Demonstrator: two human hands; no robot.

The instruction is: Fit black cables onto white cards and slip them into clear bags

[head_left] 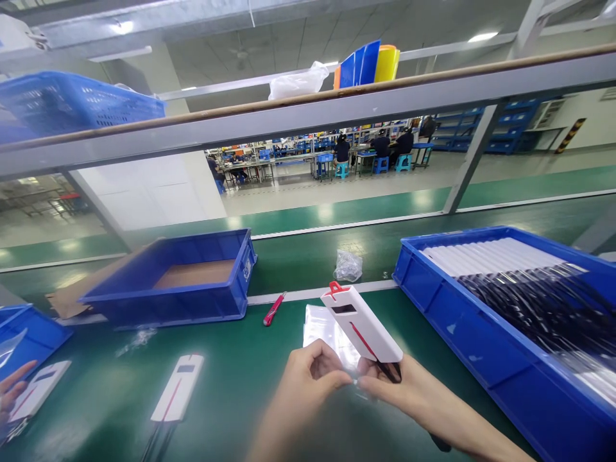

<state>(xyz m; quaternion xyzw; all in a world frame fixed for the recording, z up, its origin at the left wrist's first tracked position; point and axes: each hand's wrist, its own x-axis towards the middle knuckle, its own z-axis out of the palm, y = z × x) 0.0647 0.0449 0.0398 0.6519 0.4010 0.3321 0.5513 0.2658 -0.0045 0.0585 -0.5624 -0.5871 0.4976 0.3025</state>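
My right hand [392, 382] is closed on the lower end of a white flat device [363, 324] with a dark window, a red stripe and a red loop at its top. A dark cable [387, 371] comes out by my palm. Close beside it, my left hand [315, 375] is pinched, thumb and finger meeting my right fingertips at a tiny whitish bit too small to name. Behind both hands lies a clear plastic bag [315, 324], partly hidden by the device. A similar white device [178, 388] with cables lies flat on the green table to the left.
A blue crate [447, 314] at right holds rows of white devices and black cables. Another blue crate [168, 301] has cardboard inside. Between them are a red cutter [274, 310] and crumpled plastic [348, 265]. At far left, another person's hand [12, 388] is near a device [41, 388].
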